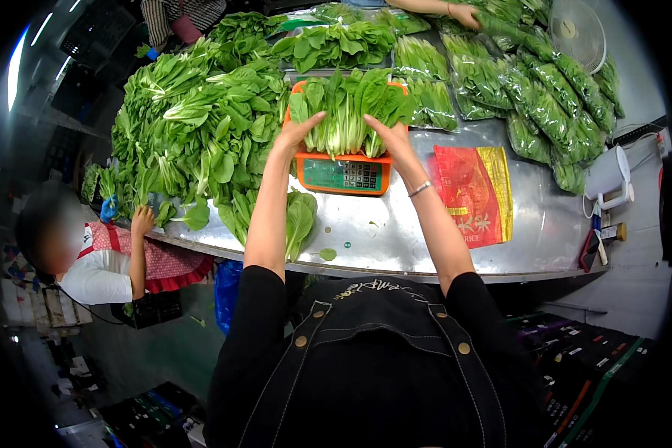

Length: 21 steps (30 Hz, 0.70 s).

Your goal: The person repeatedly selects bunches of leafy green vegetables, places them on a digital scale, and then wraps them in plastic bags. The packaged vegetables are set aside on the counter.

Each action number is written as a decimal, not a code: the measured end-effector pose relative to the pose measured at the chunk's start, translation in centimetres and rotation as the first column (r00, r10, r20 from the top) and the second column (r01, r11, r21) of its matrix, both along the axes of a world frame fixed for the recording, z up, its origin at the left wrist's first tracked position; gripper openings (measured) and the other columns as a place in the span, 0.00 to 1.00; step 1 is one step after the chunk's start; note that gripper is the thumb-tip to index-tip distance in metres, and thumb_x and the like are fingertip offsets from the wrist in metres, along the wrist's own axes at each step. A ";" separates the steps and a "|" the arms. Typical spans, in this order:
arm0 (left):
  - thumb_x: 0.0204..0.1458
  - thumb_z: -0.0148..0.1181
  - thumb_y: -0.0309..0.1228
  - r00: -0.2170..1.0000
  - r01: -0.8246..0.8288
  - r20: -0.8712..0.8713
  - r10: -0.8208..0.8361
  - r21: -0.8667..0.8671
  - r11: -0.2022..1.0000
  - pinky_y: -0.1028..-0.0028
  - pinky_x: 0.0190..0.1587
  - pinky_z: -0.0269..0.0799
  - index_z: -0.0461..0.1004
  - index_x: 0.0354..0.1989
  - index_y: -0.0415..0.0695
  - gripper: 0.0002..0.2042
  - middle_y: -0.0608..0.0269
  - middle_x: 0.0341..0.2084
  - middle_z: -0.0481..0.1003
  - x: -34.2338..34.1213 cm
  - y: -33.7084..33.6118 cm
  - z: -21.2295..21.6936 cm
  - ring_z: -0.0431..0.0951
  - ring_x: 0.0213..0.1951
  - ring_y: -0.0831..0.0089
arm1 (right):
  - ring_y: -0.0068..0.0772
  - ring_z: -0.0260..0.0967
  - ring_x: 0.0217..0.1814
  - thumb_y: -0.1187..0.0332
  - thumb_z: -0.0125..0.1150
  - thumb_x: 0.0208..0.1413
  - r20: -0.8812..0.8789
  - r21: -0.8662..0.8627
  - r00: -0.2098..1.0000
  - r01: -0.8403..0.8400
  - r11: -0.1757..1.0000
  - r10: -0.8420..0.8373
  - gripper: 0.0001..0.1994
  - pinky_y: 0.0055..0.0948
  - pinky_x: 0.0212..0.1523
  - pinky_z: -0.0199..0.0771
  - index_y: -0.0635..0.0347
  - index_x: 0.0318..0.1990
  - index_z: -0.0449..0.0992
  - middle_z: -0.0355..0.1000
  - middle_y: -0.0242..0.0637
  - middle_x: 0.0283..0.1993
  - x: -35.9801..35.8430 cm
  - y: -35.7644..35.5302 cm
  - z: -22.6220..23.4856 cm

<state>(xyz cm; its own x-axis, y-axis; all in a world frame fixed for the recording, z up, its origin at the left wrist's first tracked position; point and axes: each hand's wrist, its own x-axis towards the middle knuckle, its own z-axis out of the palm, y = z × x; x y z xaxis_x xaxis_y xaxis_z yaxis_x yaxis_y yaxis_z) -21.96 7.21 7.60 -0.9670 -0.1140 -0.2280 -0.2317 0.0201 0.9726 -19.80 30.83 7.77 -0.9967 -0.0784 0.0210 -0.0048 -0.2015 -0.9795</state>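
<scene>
A bunch of leafy greens with pale stems pointing toward me lies on an orange weighing scale on the metal table. My left hand cups the bunch from the left, and my right hand, with a bracelet on its wrist, cups it from the right. Both thumbs stretch inward over the stems; the other fingers are mostly hidden at the sides. The scale's panel of keys shows below the stems. Loose leaves lie beside my left forearm.
A large heap of loose greens fills the table's left. Bagged greens pile up at the right, near a white fan. A red and yellow bag lies flat on the metal table. A co-worker handles greens at left; others work across.
</scene>
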 end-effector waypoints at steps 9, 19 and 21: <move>0.32 0.75 0.40 0.982 0.160 0.124 -0.145 -0.115 0.981 0.72 0.30 0.73 0.66 0.50 0.36 0.35 0.56 0.36 0.76 -1.7 2.9 -1.0 0.77 0.32 0.69 | 0.29 0.72 0.38 0.61 0.69 0.44 0.169 -0.007 0.984 -0.055 0.998 0.055 0.24 0.27 0.37 0.72 0.74 0.42 0.72 0.73 0.43 0.40 -3.0 -1.4 -1.0; 0.42 0.68 0.26 0.936 0.183 0.204 -0.288 0.419 0.889 0.67 0.42 0.78 0.66 0.50 0.39 0.25 0.55 0.40 0.75 -0.8 4.5 2.5 0.78 0.40 0.65 | 0.30 0.75 0.36 0.56 0.67 0.46 0.399 -0.362 0.856 -0.181 0.914 0.328 0.24 0.32 0.35 0.79 0.66 0.45 0.72 0.75 0.40 0.39 -4.1 2.3 0.6; 0.42 0.67 0.25 0.944 0.235 0.134 -0.303 0.376 0.897 0.67 0.43 0.78 0.65 0.51 0.38 0.25 0.54 0.42 0.74 -0.7 4.6 2.8 0.78 0.41 0.65 | 0.28 0.75 0.37 0.57 0.66 0.47 0.384 -0.333 0.859 -0.215 0.918 0.340 0.22 0.31 0.36 0.78 0.63 0.45 0.73 0.75 0.38 0.39 -4.0 3.3 1.0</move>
